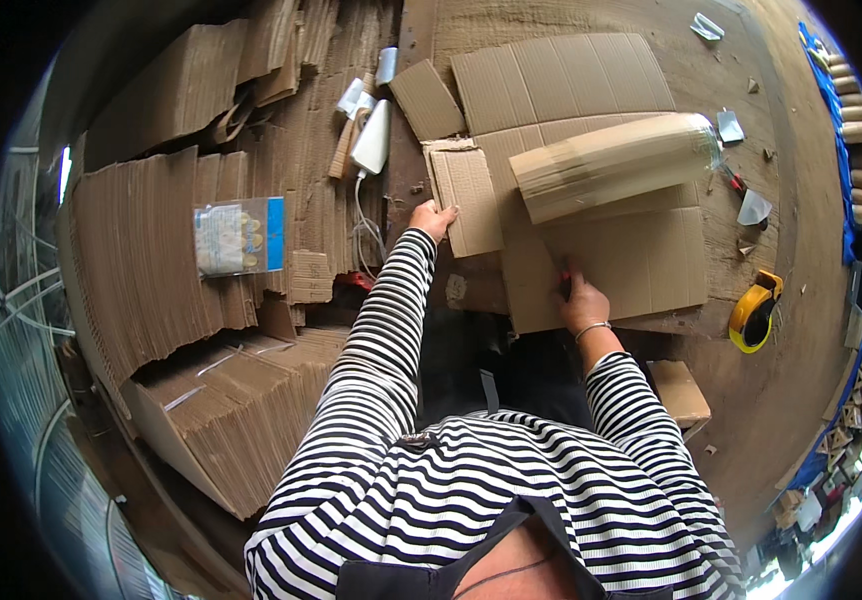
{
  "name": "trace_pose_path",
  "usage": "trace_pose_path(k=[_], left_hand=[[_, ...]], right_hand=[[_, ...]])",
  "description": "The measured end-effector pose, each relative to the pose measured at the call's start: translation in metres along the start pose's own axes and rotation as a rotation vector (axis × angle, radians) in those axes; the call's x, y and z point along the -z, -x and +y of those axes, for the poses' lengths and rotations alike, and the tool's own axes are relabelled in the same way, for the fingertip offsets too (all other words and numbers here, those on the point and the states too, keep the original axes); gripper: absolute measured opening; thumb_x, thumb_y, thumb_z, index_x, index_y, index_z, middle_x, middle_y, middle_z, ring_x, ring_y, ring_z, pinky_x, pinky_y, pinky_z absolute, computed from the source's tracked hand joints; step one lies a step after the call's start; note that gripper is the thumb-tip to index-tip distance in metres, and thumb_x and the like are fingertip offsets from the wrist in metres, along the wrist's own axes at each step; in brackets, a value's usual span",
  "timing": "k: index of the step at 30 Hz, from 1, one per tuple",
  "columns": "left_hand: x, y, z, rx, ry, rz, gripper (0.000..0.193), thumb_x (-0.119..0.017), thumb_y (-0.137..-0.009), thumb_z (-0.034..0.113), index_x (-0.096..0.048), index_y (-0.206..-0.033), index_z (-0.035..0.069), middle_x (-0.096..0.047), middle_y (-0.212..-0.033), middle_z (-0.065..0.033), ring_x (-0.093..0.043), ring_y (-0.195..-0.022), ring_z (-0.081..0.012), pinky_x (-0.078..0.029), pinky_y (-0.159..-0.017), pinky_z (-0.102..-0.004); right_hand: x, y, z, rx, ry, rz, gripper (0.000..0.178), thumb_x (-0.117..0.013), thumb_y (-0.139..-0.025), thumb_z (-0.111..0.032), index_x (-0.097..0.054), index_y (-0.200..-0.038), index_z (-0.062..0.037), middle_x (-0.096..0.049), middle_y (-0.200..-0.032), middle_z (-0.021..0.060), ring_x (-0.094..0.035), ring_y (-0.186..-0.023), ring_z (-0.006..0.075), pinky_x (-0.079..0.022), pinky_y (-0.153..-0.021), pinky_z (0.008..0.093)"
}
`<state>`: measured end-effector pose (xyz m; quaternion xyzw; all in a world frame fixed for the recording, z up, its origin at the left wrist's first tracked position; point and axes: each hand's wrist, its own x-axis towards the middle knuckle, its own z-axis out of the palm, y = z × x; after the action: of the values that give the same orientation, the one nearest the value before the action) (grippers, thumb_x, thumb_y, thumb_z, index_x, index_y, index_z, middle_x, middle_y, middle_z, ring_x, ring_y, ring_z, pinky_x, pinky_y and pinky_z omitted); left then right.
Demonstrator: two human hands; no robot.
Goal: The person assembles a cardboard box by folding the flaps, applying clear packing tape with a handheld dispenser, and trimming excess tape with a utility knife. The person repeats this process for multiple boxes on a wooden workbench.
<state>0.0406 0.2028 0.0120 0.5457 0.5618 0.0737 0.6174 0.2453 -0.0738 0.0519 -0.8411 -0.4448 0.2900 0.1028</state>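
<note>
A flat, unfolded cardboard sheet (641, 260) with creased panels lies on the wooden table before me. My left hand (434, 220) grips the edge of its small left flap (469, 195), fingers closed on the board. Over the lower panel, my right hand (585, 303) is closed around a small red and dark object (565, 284), mostly hidden by the fingers; its kind cannot be made out. Across the middle of the sheet rests a long brown cardboard roll (611, 168), with clear film at its right end.
Tall stacks of folded cardboard (136, 260) fill the left side, with a clear bag with a blue strip (239, 236) on them. A white power strip (371, 138) with a cable lies nearby. To the right are a yellow tape dispenser (756, 312) and plastic scraps (754, 208).
</note>
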Motion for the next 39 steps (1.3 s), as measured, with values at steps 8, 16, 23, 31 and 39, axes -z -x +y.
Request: trace_pose_path(k=[8,16,23,31,39], left_hand=[[-0.056,0.016,0.014,-0.037,-0.148,0.393,0.038,-0.076,-0.073,0.028,-0.064,-0.088,-0.005,-0.069,-0.085,-0.0179,-0.066,-0.078,-0.0249,-0.050,-0.073,-0.0366],[-0.020,-0.020,0.121,0.147,-0.239,0.190,0.052,-0.077,-0.075,0.019,-0.055,-0.111,-0.012,-0.064,-0.107,-0.0192,-0.064,-0.093,-0.0247,-0.049,-0.082,-0.0305],[0.011,-0.033,-0.014,0.188,0.902,0.421,0.042,-0.069,-0.084,0.019,-0.055,-0.119,0.001,-0.062,-0.114,-0.0144,-0.058,-0.106,-0.0296,-0.048,-0.090,-0.0454],[0.030,-0.038,0.070,0.020,0.762,0.399,0.045,-0.073,-0.080,0.020,-0.056,-0.116,0.000,-0.062,-0.110,-0.0116,-0.060,-0.097,-0.0258,-0.047,-0.086,-0.0409],[0.037,-0.189,0.069,0.059,-0.019,0.565,0.078,-0.083,-0.064,0.035,-0.048,-0.127,0.004,-0.049,-0.128,-0.0219,-0.046,-0.121,-0.0303,-0.037,-0.103,-0.0414]], right_hand=[[0.009,0.000,-0.005,-0.005,-0.026,-0.004,0.066,-0.067,-0.075,-0.035,-0.040,-0.134,-0.0213,-0.067,-0.086,0.0143,-0.065,-0.076,0.0332,-0.052,-0.065,0.0454],[0.005,-0.002,-0.004,0.002,-0.024,-0.051,0.068,-0.068,-0.074,-0.035,-0.040,-0.135,-0.0227,-0.067,-0.089,0.0148,-0.065,-0.076,0.0331,-0.053,-0.064,0.0442],[0.001,0.001,0.001,0.003,-0.025,0.005,0.072,-0.071,-0.072,-0.034,-0.040,-0.135,-0.0209,-0.067,-0.091,0.0143,-0.065,-0.077,0.0334,-0.053,-0.065,0.0439],[-0.002,0.000,0.004,0.069,-0.051,0.093,0.067,-0.070,-0.074,-0.034,-0.043,-0.134,-0.0193,-0.067,-0.092,0.0145,-0.065,-0.076,0.0335,-0.053,-0.062,0.0432],[-0.007,0.002,0.005,0.156,-0.050,0.176,0.064,-0.071,-0.074,-0.034,-0.046,-0.132,-0.0193,-0.067,-0.083,0.0110,-0.065,-0.069,0.0325,-0.053,-0.058,0.0426]])
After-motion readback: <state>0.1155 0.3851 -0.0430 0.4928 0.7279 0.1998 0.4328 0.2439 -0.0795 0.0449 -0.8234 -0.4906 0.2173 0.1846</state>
